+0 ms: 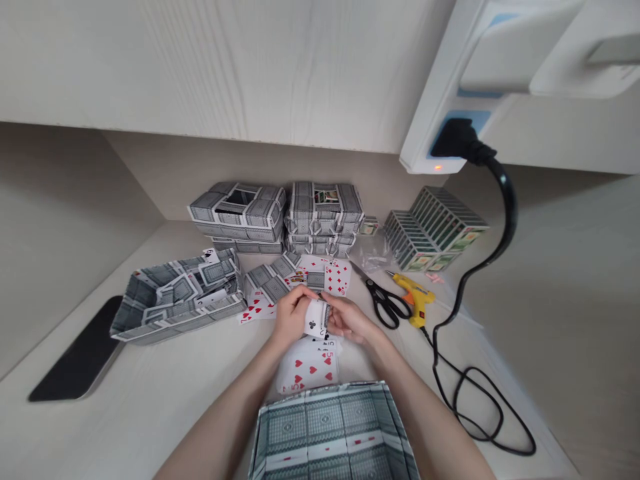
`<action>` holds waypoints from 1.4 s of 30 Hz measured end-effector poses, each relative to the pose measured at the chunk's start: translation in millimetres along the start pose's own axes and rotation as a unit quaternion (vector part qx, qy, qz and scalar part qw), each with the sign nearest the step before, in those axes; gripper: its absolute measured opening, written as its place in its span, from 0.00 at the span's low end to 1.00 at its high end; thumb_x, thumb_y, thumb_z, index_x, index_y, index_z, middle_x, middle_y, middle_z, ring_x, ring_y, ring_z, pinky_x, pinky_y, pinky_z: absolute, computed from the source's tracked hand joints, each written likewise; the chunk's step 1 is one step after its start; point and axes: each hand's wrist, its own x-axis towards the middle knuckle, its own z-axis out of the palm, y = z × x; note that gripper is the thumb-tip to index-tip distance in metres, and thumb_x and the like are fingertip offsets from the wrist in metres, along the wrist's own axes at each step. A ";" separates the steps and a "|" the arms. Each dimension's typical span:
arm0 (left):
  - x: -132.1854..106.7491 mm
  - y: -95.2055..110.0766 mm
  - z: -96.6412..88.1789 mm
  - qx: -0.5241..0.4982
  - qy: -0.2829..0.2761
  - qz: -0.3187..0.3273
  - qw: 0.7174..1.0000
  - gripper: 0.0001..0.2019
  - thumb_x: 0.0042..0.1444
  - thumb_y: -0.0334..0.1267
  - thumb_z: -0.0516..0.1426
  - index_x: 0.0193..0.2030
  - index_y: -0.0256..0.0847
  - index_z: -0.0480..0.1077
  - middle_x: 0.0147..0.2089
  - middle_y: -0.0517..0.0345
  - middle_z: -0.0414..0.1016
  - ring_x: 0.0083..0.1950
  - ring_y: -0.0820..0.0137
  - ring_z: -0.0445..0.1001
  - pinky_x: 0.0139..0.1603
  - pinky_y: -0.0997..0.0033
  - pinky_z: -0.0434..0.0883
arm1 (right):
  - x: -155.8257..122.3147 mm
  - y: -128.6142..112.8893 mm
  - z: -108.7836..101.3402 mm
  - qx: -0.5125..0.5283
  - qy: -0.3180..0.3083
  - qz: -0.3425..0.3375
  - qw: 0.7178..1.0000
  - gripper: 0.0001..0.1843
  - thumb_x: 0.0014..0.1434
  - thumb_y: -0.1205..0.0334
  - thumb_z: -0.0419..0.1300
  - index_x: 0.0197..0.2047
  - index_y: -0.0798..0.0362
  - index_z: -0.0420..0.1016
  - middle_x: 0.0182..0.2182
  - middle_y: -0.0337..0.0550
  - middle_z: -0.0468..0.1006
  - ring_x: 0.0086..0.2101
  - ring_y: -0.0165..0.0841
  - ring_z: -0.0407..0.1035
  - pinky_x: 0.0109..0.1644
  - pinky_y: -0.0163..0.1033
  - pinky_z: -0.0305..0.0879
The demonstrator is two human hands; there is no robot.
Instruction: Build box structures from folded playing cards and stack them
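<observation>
The near open box of playing cards [305, 427] sits between your forearms; an elbow drawn in could jar its wall. To its far left, the low card-walled box [185, 323] holds loose cards that a bump might spill. Right of the near box, the black power cord [510, 200] could snag your forearm and drag the yellow glue gun [417, 293] against the black-handled scissors [374, 288]. Just beyond that box, your left hand [290, 317] and right hand [353, 319] pinch a clubs card [313, 318]; uneven pressure could crease it crookedly.
</observation>
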 end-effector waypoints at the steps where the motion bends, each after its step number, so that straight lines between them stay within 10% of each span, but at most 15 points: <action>1: -0.3 0.1 -0.6 0.001 -0.005 0.005 1.000 0.08 0.48 0.34 0.50 0.26 0.39 0.69 0.26 0.61 0.71 0.29 0.72 0.66 0.31 0.74 0.63 | -1.2 -1.1 0.0 -0.013 -0.008 0.000 1.000 0.24 0.52 0.42 0.56 0.23 0.57 0.66 0.10 0.33 0.63 0.08 0.20 0.50 0.10 0.28 0.31; 26: -0.2 -4.8 -3.0 0.133 -0.037 0.038 0.990 0.14 0.57 0.43 0.48 0.30 0.39 0.71 0.27 0.58 0.72 0.29 0.70 0.68 0.31 0.73 0.62 | -1.0 3.7 1.7 -0.106 0.032 -0.130 0.985 0.19 0.52 0.46 0.57 0.25 0.54 0.64 0.07 0.26 0.57 0.08 0.20 0.46 0.12 0.30 0.35; 42: -0.3 -4.7 -1.9 0.274 -0.066 0.097 0.955 0.16 0.60 0.44 0.44 0.33 0.40 0.68 0.29 0.56 0.72 0.31 0.70 0.69 0.34 0.72 0.63 | 7.3 14.9 1.5 -0.267 0.168 -0.264 0.912 0.20 0.54 0.47 0.54 0.30 0.58 0.74 0.14 0.32 0.58 0.16 0.23 0.49 0.18 0.31 0.45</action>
